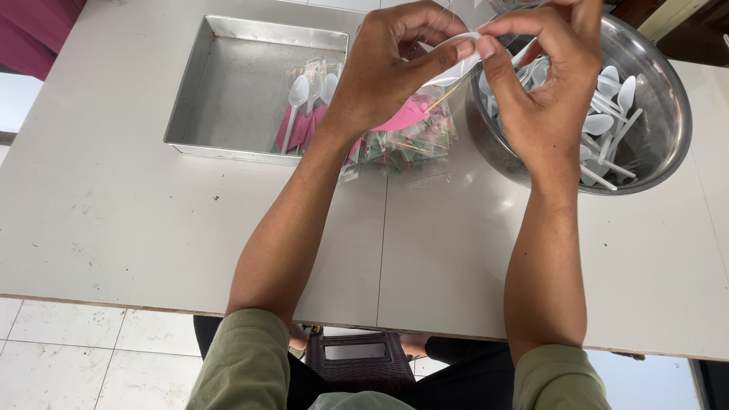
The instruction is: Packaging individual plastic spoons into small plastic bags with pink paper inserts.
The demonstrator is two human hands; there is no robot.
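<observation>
My left hand (391,64) and my right hand (543,72) are raised together over the table, both pinching one white plastic spoon (456,68) at its bowl. A thin wooden toothpick (444,97) and a pink folded napkin (402,118) hang just under the spoon, seemingly inside a clear plastic sleeve. Below the hands lies a pile of clear packets (410,144) with pink and green napkins. A round steel bowl (661,83) at the right holds several loose white spoons (607,121).
A rectangular metal tray (228,83) at the back left holds several packed spoon sets (307,106). The white table (137,228) ends at a near edge above a tiled floor. A dark bag (357,357) sits between my knees.
</observation>
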